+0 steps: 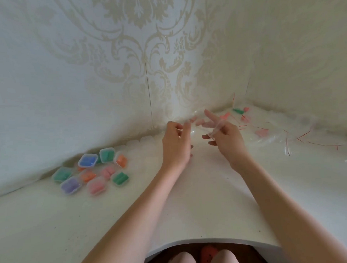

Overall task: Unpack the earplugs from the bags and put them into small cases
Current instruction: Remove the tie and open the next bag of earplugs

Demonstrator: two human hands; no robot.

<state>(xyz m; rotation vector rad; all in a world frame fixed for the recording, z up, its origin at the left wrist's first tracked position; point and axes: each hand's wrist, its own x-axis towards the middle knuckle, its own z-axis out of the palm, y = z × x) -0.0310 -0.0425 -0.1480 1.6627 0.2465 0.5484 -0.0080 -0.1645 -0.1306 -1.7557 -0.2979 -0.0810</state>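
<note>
Nearest the person, bare white table (193,210) lay beneath two outstretched forearms. Over the table's middle, the left hand (176,143) pinched one edge of a clear bag (196,123) between thumb and curled fingers, while the right hand (225,137) held the other edge with its remaining fingers spread wide, likely to pull the mouth apart; pale pink earplugs (198,121) seemed to sit inside, though blur left this uncertain. Left of the hands, filled small cases (90,173) clustered against the wall, set aside as finished. Right of the hands, further back, a heap of bags (279,131) waited within easy reach
</note>
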